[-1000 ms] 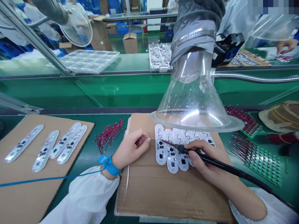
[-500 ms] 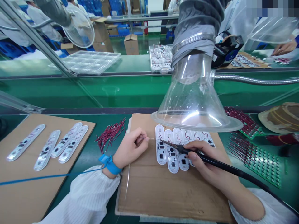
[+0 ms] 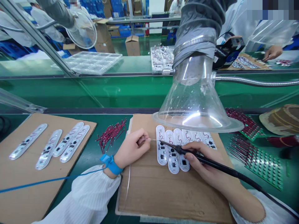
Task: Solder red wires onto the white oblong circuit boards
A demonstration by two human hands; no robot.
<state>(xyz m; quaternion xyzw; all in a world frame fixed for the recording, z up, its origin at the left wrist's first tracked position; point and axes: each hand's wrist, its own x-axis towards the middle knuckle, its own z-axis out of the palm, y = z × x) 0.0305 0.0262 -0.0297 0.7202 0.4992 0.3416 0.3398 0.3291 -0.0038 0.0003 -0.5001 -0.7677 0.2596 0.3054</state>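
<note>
Well, at this bench a person works with two bare hands on a row of white oblong LED circuit boards [image 3: 161,152], which lie side by side on a brown cardboard sheet [image 3: 149,199], just under a clear fume extractor hood [image 3: 193,99]. The left hand [image 3: 132,148] is closed in a narrow pinch and holds a thin solder wire [image 3: 151,139], while the right hand [image 3: 205,161] grips a black soldering iron [image 3: 217,165] in the manner of a pen, with its fine tip at the nearest boards, close to the end of the wire. In my judgement each board is light and fairly stiff, but also thin and fragile, with small parts and fine red wires on its face, so it is best taken by the long edges, without pressing on the components. The boards may also slide a little, as nothing seems to fix them to the cardboard. The solder wire looks soft and will bend easily. Around this sheet, the green bench top [image 3: 84,161] carries a bundle of short red wires [image 3: 111,134], a second cardboard sheet [image 3: 23,193] with four more boards [image 3: 49,149], and on the right a green pin board [image 3: 261,165] set with red wires. A blue wrist strap [image 3: 111,164] sits on the left wrist, with a blue cord [image 3: 46,183] leading away from it. Farther back, I see a transparent tray [image 3: 93,62], cardboard boxes [image 3: 132,45], and a co-worker's hand [image 3: 272,53].
</note>
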